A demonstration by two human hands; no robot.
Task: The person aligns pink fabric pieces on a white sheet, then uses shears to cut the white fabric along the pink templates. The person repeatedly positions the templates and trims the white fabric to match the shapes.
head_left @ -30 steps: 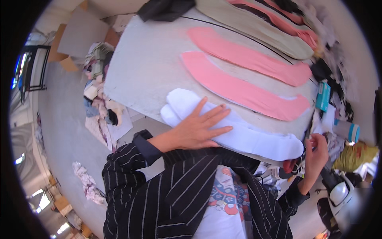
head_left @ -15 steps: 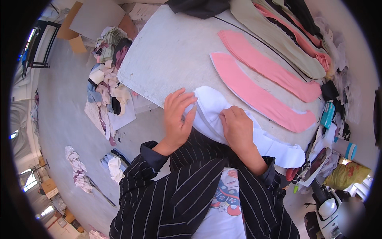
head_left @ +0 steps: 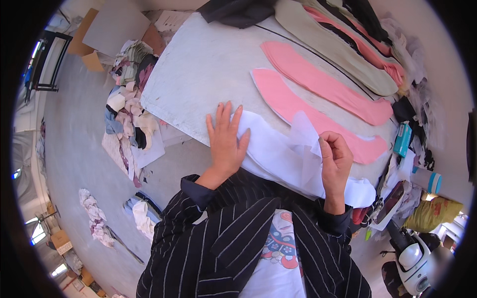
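Observation:
A stack of white curved fabric pieces (head_left: 273, 154) lies along the near edge of the table. My left hand (head_left: 226, 141) rests on the stack's left end, fingers stretched out and spread. With thumb and fingertips, my right hand (head_left: 337, 161) pinches a thin, see-through white fabric piece (head_left: 305, 134), raised off the stack and folded upward. Just beyond it is a curved pink fabric piece (head_left: 318, 116) with white showing along its edge. A second pink stack (head_left: 325, 82) lies parallel to that one, farther away.
The pale table (head_left: 198, 74) holds grey-green cut fabric (head_left: 338, 54) and black cloth (head_left: 238, 11) at the far side. A teal box (head_left: 402, 139) and jumbled cloth stand at the right edge. Fabric scraps (head_left: 131, 111) heap on the left, near a cardboard box (head_left: 114, 30).
My right hand has moved right and lifted a sheer white piece off the stack. My left hand has flattened onto the stack's left end. The view has shifted slightly.

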